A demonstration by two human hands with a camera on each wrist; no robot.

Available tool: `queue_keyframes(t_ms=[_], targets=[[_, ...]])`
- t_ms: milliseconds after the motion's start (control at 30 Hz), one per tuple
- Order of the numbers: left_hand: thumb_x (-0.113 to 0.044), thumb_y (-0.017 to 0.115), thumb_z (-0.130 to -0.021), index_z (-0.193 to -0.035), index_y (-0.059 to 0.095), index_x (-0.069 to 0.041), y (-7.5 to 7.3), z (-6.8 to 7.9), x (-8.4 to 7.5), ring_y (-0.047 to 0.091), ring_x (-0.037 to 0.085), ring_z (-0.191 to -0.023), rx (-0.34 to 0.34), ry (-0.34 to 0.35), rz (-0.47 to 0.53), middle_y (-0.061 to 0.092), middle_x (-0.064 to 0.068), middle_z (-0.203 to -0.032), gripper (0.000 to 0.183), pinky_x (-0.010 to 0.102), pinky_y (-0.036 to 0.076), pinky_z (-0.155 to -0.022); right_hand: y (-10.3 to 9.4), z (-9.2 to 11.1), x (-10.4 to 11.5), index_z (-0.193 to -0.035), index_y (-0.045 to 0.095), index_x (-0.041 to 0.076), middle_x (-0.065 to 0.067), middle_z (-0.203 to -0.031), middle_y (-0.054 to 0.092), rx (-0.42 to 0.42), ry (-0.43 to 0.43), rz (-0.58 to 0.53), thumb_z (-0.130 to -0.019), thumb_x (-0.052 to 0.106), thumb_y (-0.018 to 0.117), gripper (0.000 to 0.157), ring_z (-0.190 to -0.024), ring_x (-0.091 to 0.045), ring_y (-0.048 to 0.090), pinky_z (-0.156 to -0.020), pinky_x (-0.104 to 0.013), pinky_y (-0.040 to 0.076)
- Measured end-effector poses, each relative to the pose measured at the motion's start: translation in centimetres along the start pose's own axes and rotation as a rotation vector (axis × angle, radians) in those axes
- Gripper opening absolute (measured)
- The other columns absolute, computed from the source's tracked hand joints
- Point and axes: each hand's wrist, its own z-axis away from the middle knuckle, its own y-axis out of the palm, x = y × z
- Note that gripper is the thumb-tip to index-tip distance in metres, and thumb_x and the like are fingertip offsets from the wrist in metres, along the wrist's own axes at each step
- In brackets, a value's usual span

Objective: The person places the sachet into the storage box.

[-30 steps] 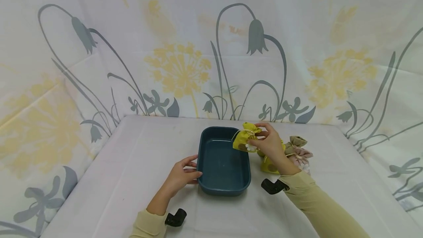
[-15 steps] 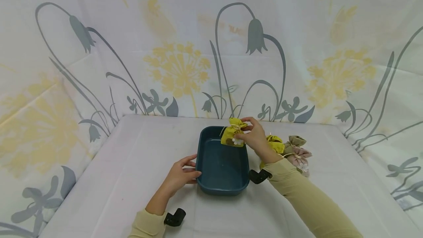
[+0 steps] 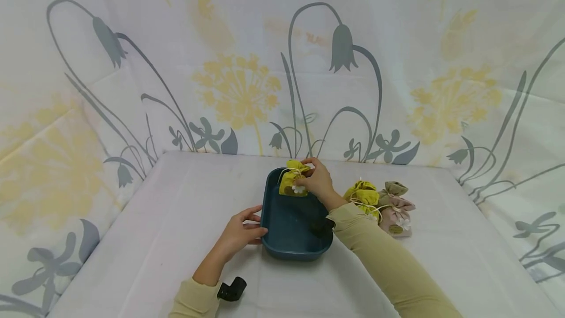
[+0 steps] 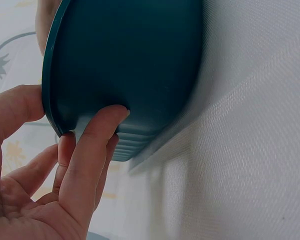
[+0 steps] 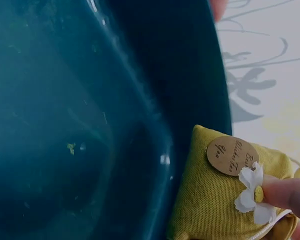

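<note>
A small yellow drawstring pouch (image 3: 293, 179), with a white cloth flower (image 5: 252, 194) and a round brown tag (image 5: 232, 155), hangs over the far left part of a dark teal plastic tub (image 3: 291, 229). My right hand (image 3: 318, 180) pinches the pouch near its tied neck. In the right wrist view the pouch overlaps the tub's wall. At the tub's left side, my left hand (image 3: 240, 232) holds the edge. Its thumb lies over the rim, and its fingers press on the outer wall, as the left wrist view shows.
To the right of the tub stand more drawstring pouches: yellow (image 3: 364, 195), olive-brown (image 3: 393, 191) and pink (image 3: 397, 217), close together. White cloth (image 3: 198, 195) covers the table. A flower-printed curtain (image 3: 247, 63) rises behind and at both sides.
My right hand has carried the yellow pouch leftward, from the tub's right edge to above its far left part. The left hand stays at the tub's side.
</note>
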Motion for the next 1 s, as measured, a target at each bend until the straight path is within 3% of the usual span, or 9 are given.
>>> queue_keyframes(t_ms=[400,633,833,1000], targets=[[-0.002,0.068,-0.083,-0.138,0.042,-0.003,-0.1,0.1,-0.1,0.062,0.022,-0.093,0.013,-0.003,0.011,0.048,0.018,-0.109,0.061,0.038,0.057,-0.069,2.5,-1.6,-0.9,-0.115,0.056,0.011,-0.013,-0.088,0.062,-0.005,0.059,0.067,-0.067,0.003,0.081,0.054,-0.071,-0.025,0.058,-0.056,-0.032,0.049],[-0.003,0.068,-0.083,-0.139,0.041,-0.004,-0.2,0.1,-0.1,0.061,0.022,-0.093,0.016,-0.010,0.008,0.048,0.017,-0.109,0.062,0.038,0.057,-0.069,3.8,-1.7,-1.2,-0.115,0.057,0.011,-0.010,-0.088,0.062,-0.017,0.064,0.135,-0.068,0.008,0.081,0.053,-0.073,-0.024,0.058,-0.063,-0.036,0.049],[-0.002,0.068,-0.083,-0.139,0.041,-0.003,-0.1,0.0,-0.2,0.061,0.022,-0.094,0.019,-0.005,0.012,0.048,0.018,-0.109,0.062,0.038,0.057,-0.070,3.9,-2.2,-1.5,-0.116,0.056,0.012,-0.012,-0.090,0.062,-0.053,0.064,0.128,-0.069,0.007,0.081,0.053,-0.077,-0.026,0.057,-0.066,-0.038,0.050],[-0.002,0.068,-0.083,-0.139,0.041,-0.003,-0.1,0.1,-0.2,0.061,0.022,-0.092,0.013,-0.011,0.014,0.048,0.018,-0.109,0.062,0.038,0.057,-0.070,3.3,-1.9,-1.2,-0.121,0.053,0.010,-0.015,-0.096,0.060,0.016,0.062,0.068,-0.070,0.001,0.080,0.058,-0.083,-0.028,0.058,-0.065,-0.036,0.052]])
